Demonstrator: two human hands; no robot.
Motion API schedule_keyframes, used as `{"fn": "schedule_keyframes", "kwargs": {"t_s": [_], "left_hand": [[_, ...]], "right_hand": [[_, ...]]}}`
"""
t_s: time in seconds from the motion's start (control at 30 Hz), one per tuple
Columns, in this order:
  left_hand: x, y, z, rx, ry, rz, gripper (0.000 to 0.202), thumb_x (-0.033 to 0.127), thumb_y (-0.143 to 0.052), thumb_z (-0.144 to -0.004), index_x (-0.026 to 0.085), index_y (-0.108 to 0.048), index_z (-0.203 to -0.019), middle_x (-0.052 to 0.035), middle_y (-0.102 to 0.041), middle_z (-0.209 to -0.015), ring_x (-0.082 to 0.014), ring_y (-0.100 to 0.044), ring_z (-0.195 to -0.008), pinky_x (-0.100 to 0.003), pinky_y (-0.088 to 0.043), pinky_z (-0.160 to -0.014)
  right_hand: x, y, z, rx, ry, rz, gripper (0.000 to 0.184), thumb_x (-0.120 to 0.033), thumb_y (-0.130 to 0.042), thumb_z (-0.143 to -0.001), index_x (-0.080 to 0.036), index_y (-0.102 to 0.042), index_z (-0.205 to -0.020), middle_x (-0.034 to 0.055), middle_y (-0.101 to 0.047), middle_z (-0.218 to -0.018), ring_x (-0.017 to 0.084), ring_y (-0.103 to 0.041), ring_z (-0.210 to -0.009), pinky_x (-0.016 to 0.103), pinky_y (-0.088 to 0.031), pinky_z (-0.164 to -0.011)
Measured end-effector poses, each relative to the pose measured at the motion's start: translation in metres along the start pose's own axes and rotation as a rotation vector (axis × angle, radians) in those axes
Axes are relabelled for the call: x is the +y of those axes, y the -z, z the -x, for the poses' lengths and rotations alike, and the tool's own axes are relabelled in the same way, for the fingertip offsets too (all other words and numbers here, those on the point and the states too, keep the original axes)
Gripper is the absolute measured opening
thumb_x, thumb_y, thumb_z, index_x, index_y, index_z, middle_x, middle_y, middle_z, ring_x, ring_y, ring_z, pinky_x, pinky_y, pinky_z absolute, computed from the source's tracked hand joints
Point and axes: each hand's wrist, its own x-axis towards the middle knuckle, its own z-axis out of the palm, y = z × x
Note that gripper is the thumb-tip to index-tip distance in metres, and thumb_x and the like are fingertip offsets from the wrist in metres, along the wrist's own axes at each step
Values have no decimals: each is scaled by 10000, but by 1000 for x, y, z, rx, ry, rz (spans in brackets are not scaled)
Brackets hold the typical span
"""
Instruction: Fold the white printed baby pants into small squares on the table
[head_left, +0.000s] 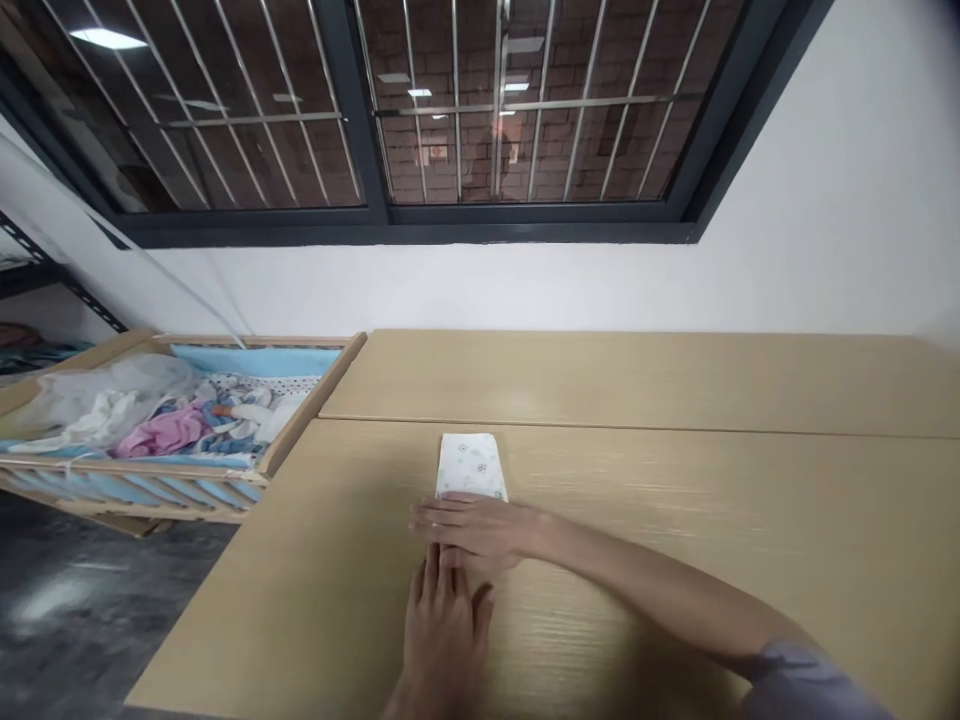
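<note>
A folded white cloth with a small print [472,465] lies on the light wooden table, its lower end hidden under my right hand [472,525]. That hand reaches in from the right and lies flat across the cloth, fingers pointing left. My left hand [442,630] rests palm down on the table just below, fingers spread and pointing forward. Its fingertips reach the edge of my right hand, and it holds nothing.
The tabletop [675,490] has a seam across it beyond the cloth. At the left stands a wooden crib with blue lining [311,405], holding a heap of clothes [172,420]. A white wall and barred window [525,100] lie ahead; a dark floor [67,610] lies left.
</note>
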Motion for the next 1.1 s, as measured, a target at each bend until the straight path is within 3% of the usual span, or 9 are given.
{"fn": "schedule_keyframes", "kwargs": {"t_s": [0.17,0.37,0.5,0.63,0.7,0.77,0.9,1.0,1.1], "left_hand": [[-9,-13,0,14,-19,-30,533,437,-464,-967,79,-543,-1354,-215,-558,-1403,-345,-530,-1294,-470,-490,-1004],[-17,-8,2,-10,-63,-59,540,406,-462,-966,72,-521,-1386,-218,-506,-1458,-336,-515,-1320,-454,-492,-1009],[-18,-1,-1,-38,-91,-69,515,392,-460,-979,65,-533,-1369,-216,-507,-1458,-329,-522,-1315,-442,-500,-1008],[-26,5,-6,-44,-159,-55,438,310,-461,-983,65,-556,-1334,-218,-542,-1422,-320,-543,-1293,-455,-497,-1015],[-36,11,-12,-69,-235,-9,348,192,-448,-969,115,-602,-1272,-174,-599,-1368,-295,-560,-1270,-451,-491,-1021],[-49,19,-20,-103,-300,70,365,73,-438,-927,161,-618,-1232,-118,-646,-1308,-259,-582,-1229,-429,-486,-1021],[-75,29,-42,-148,-330,147,391,23,-457,-900,181,-604,-1226,-86,-674,-1230,-241,-612,-1093,-408,-488,-968],[-84,28,-53,-176,-350,91,365,28,-461,-904,203,-632,-1174,-87,-675,-1212,-258,-608,-1058,-428,-467,-952],[-83,28,-55,-199,-367,56,384,-3,-471,-867,190,-641,-1152,-100,-683,-1180,-263,-610,-1036,-431,-445,-957]], "right_hand": [[50,-22,0,-40,-93,-9,572,-413,-373,-1048,-175,-300,-1563,118,-328,-1600,224,-257,-1505,425,-207,-1239],[114,-2,-11,-15,-291,33,601,-430,-342,-1049,-183,-230,-1585,77,-196,-1645,205,-134,-1535,411,-105,-1263],[128,12,-17,25,-357,-6,600,-438,-330,-1050,-179,-235,-1582,66,-178,-1654,208,-127,-1537,418,-89,-1266],[97,36,-7,206,-450,-63,596,-460,-332,-1048,-182,-267,-1571,106,-247,-1639,253,-224,-1514,460,-206,-1236],[67,48,8,283,-467,-30,572,-482,-385,-1031,-185,-376,-1520,146,-411,-1546,283,-370,-1433,474,-312,-1176],[35,52,27,271,-457,4,518,-506,-485,-993,-199,-521,-1408,145,-587,-1329,287,-535,-1247,458,-426,-1064],[-6,28,67,159,-429,103,392,-440,-598,-947,-190,-628,-1247,120,-651,-1110,280,-598,-1070,438,-483,-938],[-12,-2,87,203,-418,227,245,-247,-506,-993,-174,-643,-1183,126,-662,-1106,267,-593,-1090,437,-469,-956],[-15,-20,93,287,-434,278,262,-143,-424,-999,-162,-642,-1144,134,-671,-1077,251,-601,-1050,429,-464,-943]]}}
